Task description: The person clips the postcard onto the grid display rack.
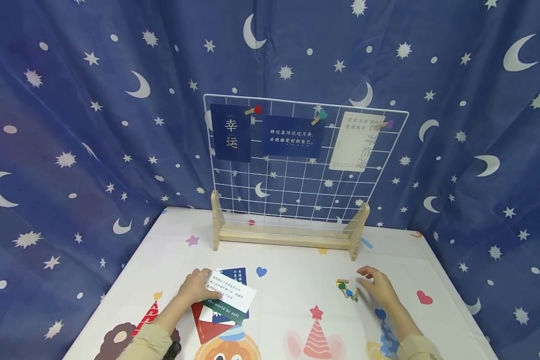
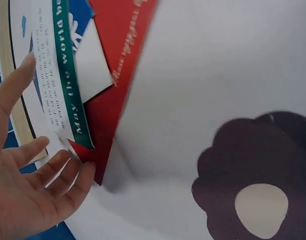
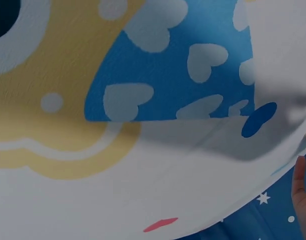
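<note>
In the head view my left hand (image 1: 195, 289) pinches a white and green card (image 1: 243, 295) at its left end, above a small pile of cards. Under it lie a red card (image 1: 207, 329) and a dark blue card (image 1: 240, 274). From the left wrist, the printed green strip (image 2: 70, 90) shows, with the fingers spread at one end. On the right, my right hand (image 1: 380, 287) hovers just beside several small wooden clothespins (image 1: 347, 291) with coloured hearts. Its thumb and fingers stand apart, with nothing visible between them. The right wrist view catches only part of that hand (image 3: 302, 185).
A white wire grid (image 1: 292, 185) stands upright in a wooden base (image 1: 283, 238) at the table's back. Clothespins hold a blue card (image 1: 231, 150), a second blue card (image 1: 292, 150) and a cream card (image 1: 348, 145) on it. Behind hangs a starry blue curtain (image 1: 117, 175).
</note>
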A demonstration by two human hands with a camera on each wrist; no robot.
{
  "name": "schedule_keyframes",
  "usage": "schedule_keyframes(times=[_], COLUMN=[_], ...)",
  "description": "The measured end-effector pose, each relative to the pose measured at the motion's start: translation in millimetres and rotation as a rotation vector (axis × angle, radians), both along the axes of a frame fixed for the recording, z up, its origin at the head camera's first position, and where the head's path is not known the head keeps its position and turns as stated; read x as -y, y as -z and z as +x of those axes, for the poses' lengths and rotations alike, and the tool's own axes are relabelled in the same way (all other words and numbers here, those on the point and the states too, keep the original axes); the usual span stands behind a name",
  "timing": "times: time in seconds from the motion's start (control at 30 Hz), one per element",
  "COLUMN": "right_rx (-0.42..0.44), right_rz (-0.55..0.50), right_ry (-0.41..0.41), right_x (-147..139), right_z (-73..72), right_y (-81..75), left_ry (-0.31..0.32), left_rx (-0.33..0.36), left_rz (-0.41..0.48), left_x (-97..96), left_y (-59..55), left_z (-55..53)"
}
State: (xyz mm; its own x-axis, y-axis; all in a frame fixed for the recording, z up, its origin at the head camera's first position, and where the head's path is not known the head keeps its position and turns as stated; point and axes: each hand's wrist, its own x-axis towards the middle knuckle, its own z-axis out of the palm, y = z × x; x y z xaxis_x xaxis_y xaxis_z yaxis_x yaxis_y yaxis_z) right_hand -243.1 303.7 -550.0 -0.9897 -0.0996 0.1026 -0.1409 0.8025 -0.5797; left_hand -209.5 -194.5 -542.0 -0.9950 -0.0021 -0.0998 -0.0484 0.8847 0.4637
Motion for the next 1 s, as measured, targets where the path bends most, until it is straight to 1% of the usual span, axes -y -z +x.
schedule_keyframes(times=[0.07,0.17,0.27,0.37,0.47,0.63,0.73,0.8,0.9,1.0], right_rx=[0.005,0.007,0.015,0.015,-0.005,-0.051,-0.064,-0.061,-0.028,0.009], right_rz=[-0.004,-0.008,-0.002,0.014,0.021,0.019,0.025,0.031,0.042,0.045], right_ry=[0.013,0.022,0.024,0.028,0.03,0.022,0.015,0.014,0.003,-0.001], right_x=[-0.3,-1.0,-2.3,-5.1,-9.0,-11.3,-10.3,-9.5,-8.8,-8.4], right_z=[1.9,4.6,4.7,2.1,-2.2,-7.1,-8.2,-9.3,-9.8,-8.7], right_y=[3.0,8.1,9.9,7.6,5.0,-0.7,-2.4,-2.5,-5.6,-7.1], left_ry=[0.021,0.04,0.029,0.018,0.016,-0.026,-0.043,-0.045,-0.035,-0.03], left_rx=[0.007,0.002,0.003,0.015,0.026,0.055,0.072,0.076,0.077,0.087], left_rz=[-0.021,-0.034,-0.016,0.008,0.03,0.063,0.066,0.06,0.059,0.079], left_x=[-0.1,2.0,6.2,8.0,6.4,2.5,2.2,2.5,2.0,1.5], left_y=[-0.1,3.2,10.5,11.7,7.3,-0.7,-2.6,-3.9,-6.2,-6.8], left_z=[1.5,3.1,2.1,-0.9,-4.8,-9.0,-7.3,-6.8,-8.1,-8.2])
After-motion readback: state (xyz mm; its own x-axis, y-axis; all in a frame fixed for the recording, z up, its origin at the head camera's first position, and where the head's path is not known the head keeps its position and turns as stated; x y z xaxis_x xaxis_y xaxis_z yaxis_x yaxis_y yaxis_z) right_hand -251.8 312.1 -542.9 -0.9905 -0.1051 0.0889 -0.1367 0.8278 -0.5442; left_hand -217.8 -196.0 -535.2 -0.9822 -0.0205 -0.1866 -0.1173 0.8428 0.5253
